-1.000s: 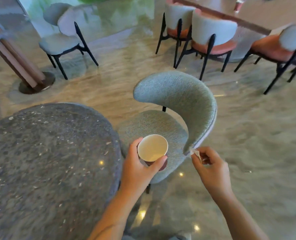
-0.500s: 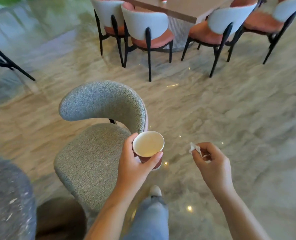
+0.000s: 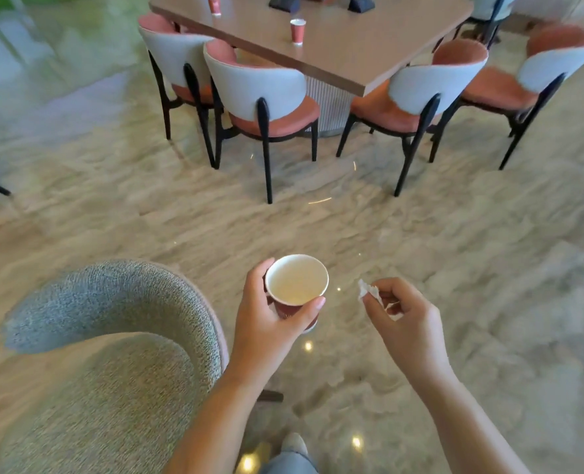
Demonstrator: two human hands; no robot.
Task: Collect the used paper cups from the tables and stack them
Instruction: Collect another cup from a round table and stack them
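The left hand (image 3: 266,323) gripped a paper cup (image 3: 296,285) upright, thumb on one side of the red wall and fingers curled round the other, its white inside showing from above. The cup hung in the air over the marbled floor (image 3: 489,268), just beside the curved back of a grey chair (image 3: 112,336). The right hand (image 3: 403,323), near the cup but not touching it, pinched a small crumpled white scrap (image 3: 366,289) between thumb and forefinger, the other fingers curled under. Well ahead stood a brown surface (image 3: 352,63) ringed by pink-seated chairs (image 3: 260,94). On it a second cup (image 3: 297,30) stood upright, and a third cup (image 3: 213,4) stood near the far edge, cut off by the top of the view.
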